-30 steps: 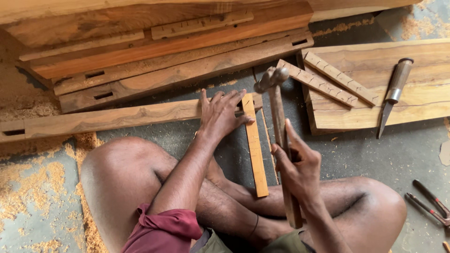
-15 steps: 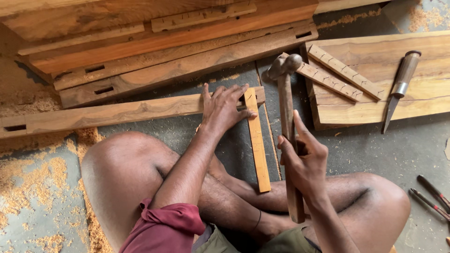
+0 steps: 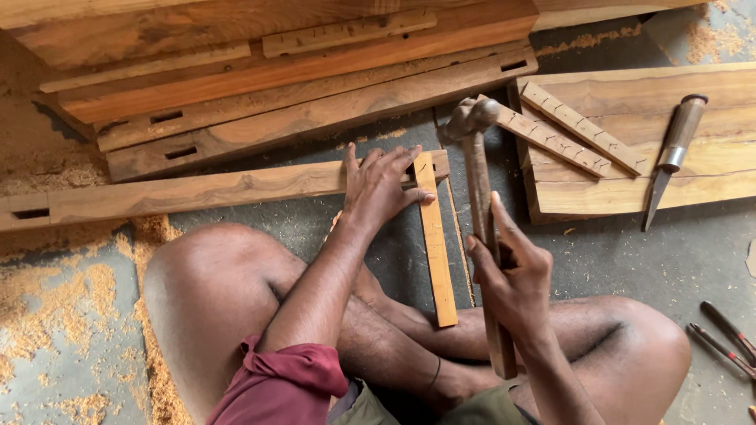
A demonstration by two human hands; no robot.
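My left hand [image 3: 382, 185] lies flat, fingers spread, on the right end of a long wooden rail [image 3: 197, 190] and against the top of a thin wooden strip [image 3: 435, 240] that runs down towards my crossed legs. My right hand [image 3: 512, 271] grips the wooden handle of a hammer [image 3: 476, 181]. Its metal head is raised a little to the right of the strip's top end.
Several mortised wooden beams [image 3: 315, 118] are stacked at the back. A wide plank [image 3: 630, 149] at right carries two notched strips [image 3: 579, 138] and a chisel [image 3: 673, 153]. Pliers [image 3: 724, 334] lie at the far right. Sawdust [image 3: 47, 307] covers the floor at left.
The hammer has tilted more upright and its head has lifted towards the strip's top. My left hand stays pressed on the rail and strip.
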